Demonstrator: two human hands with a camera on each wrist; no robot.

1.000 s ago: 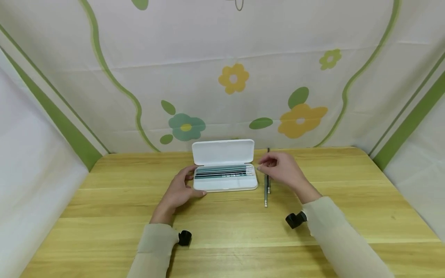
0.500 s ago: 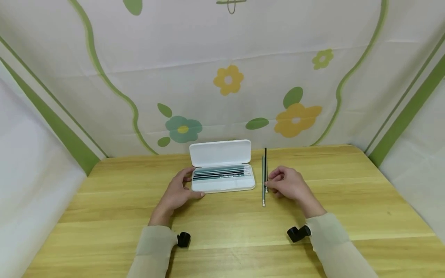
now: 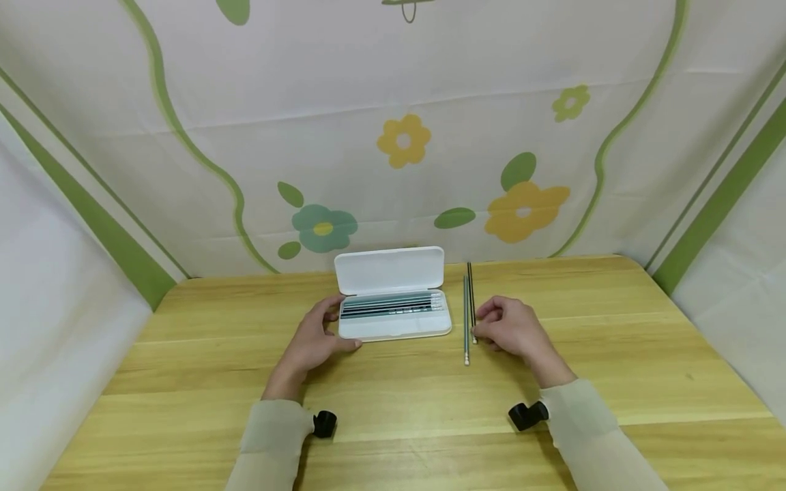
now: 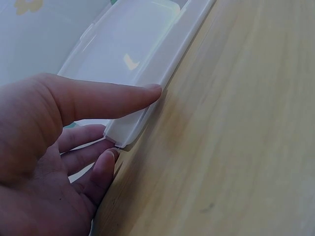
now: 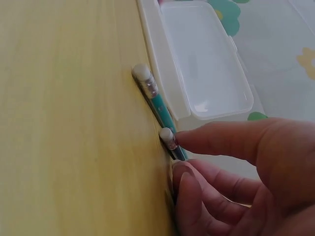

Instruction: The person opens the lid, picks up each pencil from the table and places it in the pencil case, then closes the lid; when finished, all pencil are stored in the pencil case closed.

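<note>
A white pencil case (image 3: 393, 330) lies on the table with its lid (image 3: 390, 271) raised. Several green and dark pencils (image 3: 387, 305) lie side by side in it. My left hand (image 3: 313, 339) holds the case's left end, its thumb along the front edge in the left wrist view. Right of the case, a green pencil (image 3: 466, 320) and a dark pencil (image 3: 471, 293) lie on the table, erasers toward me. My right hand (image 3: 512, 329) pinches the dark pencil near its white eraser (image 5: 166, 133), between thumb and fingers. The green pencil's eraser (image 5: 142, 72) stands free of the hand.
The wooden table (image 3: 393, 423) runs back to a pale curtain (image 3: 344, 82) with printed flowers, close behind the case. White cloth with green stripes hangs at both sides. Each sleeve carries a small black camera (image 3: 527, 414) at the wrist.
My right hand has come down and toward me, from beside the case to the dark pencil's eraser end. That end has swung slightly right, away from the green pencil. My left hand stays put.
</note>
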